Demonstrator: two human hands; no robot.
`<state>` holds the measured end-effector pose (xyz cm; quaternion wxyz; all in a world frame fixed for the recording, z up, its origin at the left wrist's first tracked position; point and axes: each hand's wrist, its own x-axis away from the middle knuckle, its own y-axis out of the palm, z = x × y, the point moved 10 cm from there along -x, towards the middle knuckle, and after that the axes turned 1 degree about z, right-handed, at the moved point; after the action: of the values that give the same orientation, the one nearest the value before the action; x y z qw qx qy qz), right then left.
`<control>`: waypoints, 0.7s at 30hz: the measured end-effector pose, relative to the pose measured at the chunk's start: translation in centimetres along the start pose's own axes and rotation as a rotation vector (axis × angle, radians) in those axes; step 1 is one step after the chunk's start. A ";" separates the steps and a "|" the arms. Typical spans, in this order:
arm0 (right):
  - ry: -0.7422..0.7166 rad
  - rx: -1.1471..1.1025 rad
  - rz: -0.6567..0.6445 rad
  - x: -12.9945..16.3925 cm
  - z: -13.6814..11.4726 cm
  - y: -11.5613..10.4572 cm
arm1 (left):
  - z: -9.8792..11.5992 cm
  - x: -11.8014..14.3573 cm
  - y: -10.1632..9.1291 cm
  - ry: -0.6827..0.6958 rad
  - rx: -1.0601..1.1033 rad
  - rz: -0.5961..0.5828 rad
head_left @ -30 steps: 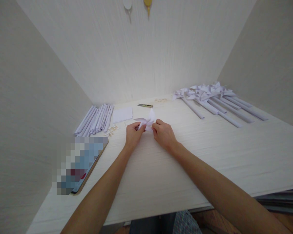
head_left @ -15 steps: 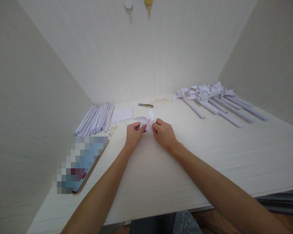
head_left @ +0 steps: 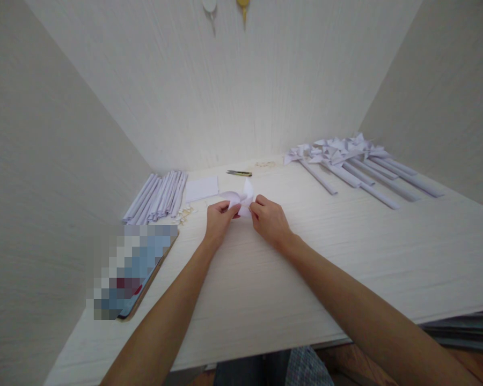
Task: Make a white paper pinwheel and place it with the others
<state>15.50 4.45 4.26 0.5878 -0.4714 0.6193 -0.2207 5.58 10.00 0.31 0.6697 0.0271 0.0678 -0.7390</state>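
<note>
Together, two hands (head_left: 243, 219) pinch one folded paper (head_left: 242, 195).

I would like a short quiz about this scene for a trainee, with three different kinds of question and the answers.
1. True or false: the folded white paper piece is held by both the left hand and the right hand.
2. Which lies nearer the back wall: (a) the small cutter, or (b) the flat paper square?
3. Fill in: the finished paper pinwheels lie on the person's ____ side of the table.

Key: 1 true; 2 a; 3 right.
</note>
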 end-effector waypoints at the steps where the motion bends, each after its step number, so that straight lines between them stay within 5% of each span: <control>1: 0.000 -0.002 -0.001 0.0 0.0 0.0 | 0.0 0.0 0.0 0.001 -0.006 0.000; 21: 0.028 0.000 -0.021 -0.1 0.3 -0.1 | 1.2 0.1 -0.2 0.114 -0.319 0.037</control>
<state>15.80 4.52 4.32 0.5767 -0.4746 0.6225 -0.2338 5.39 9.76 1.52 0.6742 -0.0365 0.2212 -0.7037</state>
